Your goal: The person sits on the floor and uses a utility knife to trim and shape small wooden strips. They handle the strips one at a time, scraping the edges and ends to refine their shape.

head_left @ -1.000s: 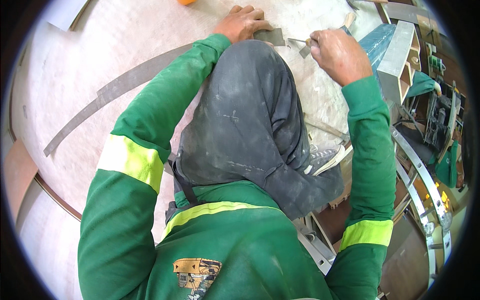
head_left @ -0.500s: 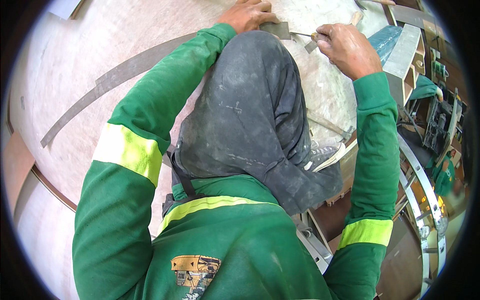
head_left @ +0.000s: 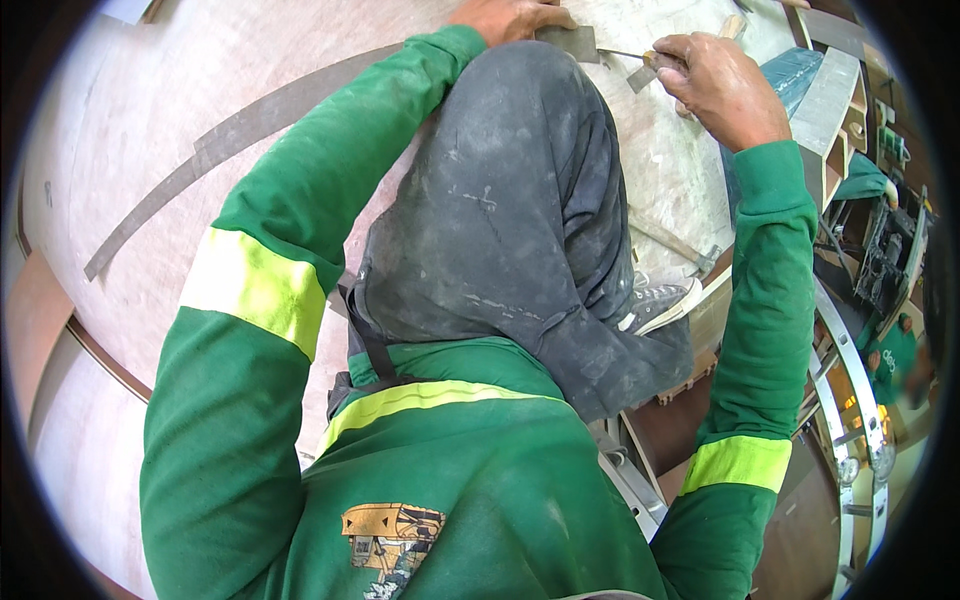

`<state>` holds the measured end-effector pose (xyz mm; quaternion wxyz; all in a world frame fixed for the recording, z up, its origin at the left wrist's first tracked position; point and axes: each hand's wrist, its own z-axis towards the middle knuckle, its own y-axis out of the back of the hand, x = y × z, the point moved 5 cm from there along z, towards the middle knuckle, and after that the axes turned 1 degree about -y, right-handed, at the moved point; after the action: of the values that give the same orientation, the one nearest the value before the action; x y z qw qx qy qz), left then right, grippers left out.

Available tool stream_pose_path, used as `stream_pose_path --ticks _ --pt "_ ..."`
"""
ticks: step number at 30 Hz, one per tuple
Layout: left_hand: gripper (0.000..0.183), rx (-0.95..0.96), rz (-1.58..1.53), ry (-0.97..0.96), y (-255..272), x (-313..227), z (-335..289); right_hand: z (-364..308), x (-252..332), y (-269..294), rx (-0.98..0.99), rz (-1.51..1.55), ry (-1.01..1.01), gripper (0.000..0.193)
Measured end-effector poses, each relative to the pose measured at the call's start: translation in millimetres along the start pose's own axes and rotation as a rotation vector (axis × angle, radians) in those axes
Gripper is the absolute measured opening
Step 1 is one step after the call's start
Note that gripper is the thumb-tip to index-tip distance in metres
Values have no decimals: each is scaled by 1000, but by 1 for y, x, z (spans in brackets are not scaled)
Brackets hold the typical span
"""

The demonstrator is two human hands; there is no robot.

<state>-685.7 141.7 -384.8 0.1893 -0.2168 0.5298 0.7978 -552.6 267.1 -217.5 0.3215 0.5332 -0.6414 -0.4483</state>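
Observation:
At the top edge, my left hand is partly cut off. Its fingers bend down onto the end of a flat grey strip lying on the pale wooden board. My right hand is closed round the yellowish-and-dark handle of a thin-shafted tool that looks like a screwdriver. The shaft points left, its tip at or near the strip's end; contact is hard to make out. Just below the handle, a short grey piece shows. A long curved grey strip runs left beneath my left forearm.
My bent knee rises between my arms. A hammer lies by my shoe. A wooden handle lies beyond my right hand. At right stand a boxy frame and a curved metal ladder-like rail; another person is farther off.
The view has shifted a little, so my hands and the board sit slightly higher and further right. Both hands keep the same hold on the strip and the tool.

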Motion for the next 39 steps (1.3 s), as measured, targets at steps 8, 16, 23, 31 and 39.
stream_pose_path --ticks 8,16,23,31,39 --pt "43 25 30 37 3 -6 -3 4 27 24 -10 11 47 26" --pt "41 12 19 43 -3 0 -6 -8 29 33 -57 62 97 32" --pt "45 33 25 37 -6 2 -5 1 18 23 24 77 28 30" --pt "47 31 20 31 -7 6 -2 7 4 20 -4 127 90 32" --pt "38 46 28 26 -4 1 -1 4 17 27 -8 47 75 32"
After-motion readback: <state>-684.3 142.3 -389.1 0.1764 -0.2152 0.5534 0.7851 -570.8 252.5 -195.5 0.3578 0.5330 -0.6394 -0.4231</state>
